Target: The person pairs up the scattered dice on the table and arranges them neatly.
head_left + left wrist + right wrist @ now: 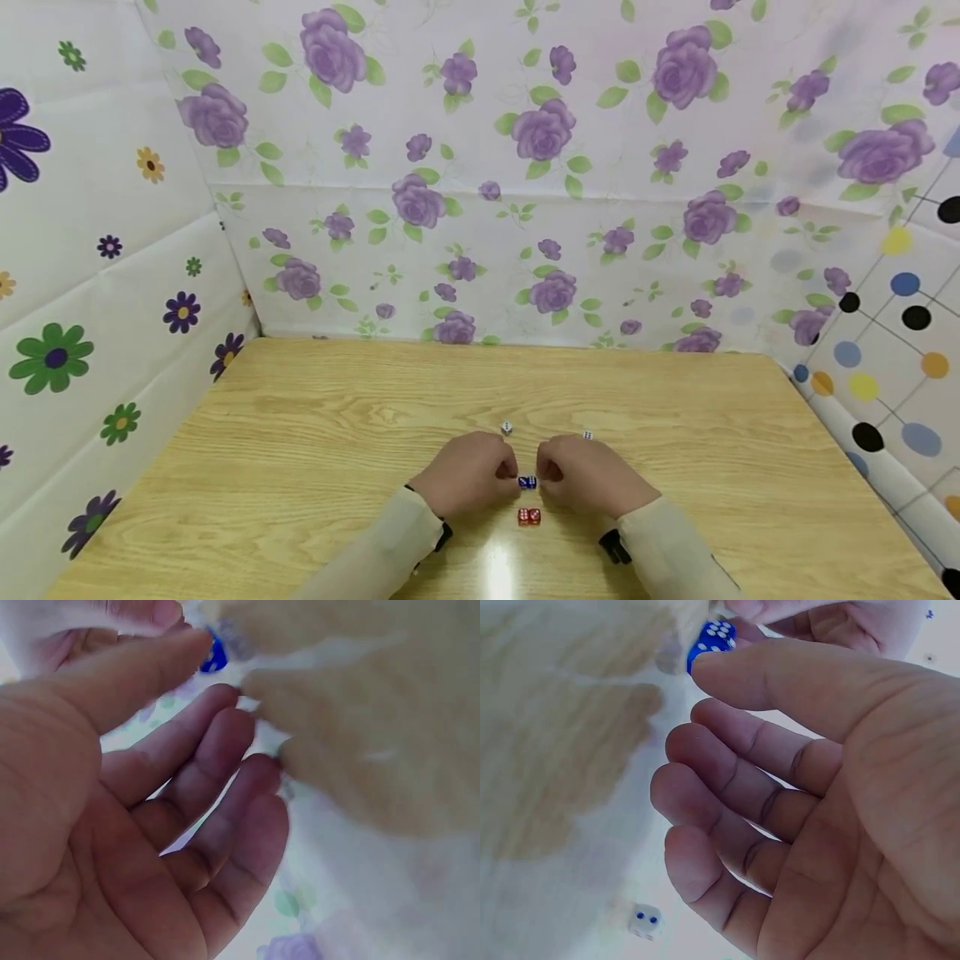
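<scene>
Presently half open at the left hand (472, 473), with fingers loosely bent and thumb tip right at the left member of two blue dice (527, 482). Likewise half open at the right hand (588, 475), with fingers gently curved and slightly apart, and thumb tip overlapping the edge of a blue die in the right wrist view; cannot tell there between touching and lying just beside. Looks relaxed on both sides, with index fingertips apart from the thumbs.

Sit side by side between the two hands, blue with white pips, on the wood-grain surface (360, 425). Closer in, also paired side by side: two red dice (528, 517) with white pips, just below the blue pair in the head view. Beyond the left hand, alone: a white die (507, 427) with dark pips. Beyond the right hand, well apart from the first: a second white die (587, 435), seemingly part hidden by the knuckles. Around the wrists, near pale sleeves (390, 546): black straps (615, 546).
</scene>
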A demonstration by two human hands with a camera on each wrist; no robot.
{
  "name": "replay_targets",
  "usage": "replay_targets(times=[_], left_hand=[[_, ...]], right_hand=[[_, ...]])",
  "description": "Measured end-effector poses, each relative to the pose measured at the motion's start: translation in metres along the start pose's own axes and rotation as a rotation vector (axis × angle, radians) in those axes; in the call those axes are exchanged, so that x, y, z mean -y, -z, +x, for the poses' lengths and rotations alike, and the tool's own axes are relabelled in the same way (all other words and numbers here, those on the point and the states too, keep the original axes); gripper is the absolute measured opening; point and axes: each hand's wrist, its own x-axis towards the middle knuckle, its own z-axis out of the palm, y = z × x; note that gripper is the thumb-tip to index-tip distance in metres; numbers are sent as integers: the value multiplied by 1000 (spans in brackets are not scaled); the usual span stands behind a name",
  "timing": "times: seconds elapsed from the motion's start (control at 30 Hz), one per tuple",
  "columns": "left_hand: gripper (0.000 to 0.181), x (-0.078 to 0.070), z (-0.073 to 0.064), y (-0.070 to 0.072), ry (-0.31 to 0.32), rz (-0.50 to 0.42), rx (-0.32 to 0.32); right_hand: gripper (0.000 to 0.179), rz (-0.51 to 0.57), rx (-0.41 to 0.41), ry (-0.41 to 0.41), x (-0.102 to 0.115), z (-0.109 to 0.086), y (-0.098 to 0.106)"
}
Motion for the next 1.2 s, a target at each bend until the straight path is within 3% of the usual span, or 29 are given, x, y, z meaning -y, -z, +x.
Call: replay_targets(times=[0.1, 0.23, 0.4, 0.57, 0.77, 0.97, 1.2], left_hand=[[9, 7, -1, 9, 26, -12, -12], [20, 14, -3, 23, 50, -4, -78], [25, 23, 1, 30, 49, 12, -143], [28, 33, 13, 25, 83, 20, -112], [31, 34, 26, 18, 124, -18, -66], [26, 30, 33, 14, 110, -2, -63], [17, 27, 38, 11, 129, -18, -84]], right_hand=[[5, 11, -26, -38, -3, -1, 9], [8, 29, -82, -138, -13, -4, 23], [11, 20, -139, -225, -31, -9, 34], [15, -12, -136, -285, -48, -6, 25], [16, 5, -93, -339, -59, 1, 10], [5, -3, -104, -339, -59, 2, 6], [8, -15, -104, -345, -58, 1, 8]])
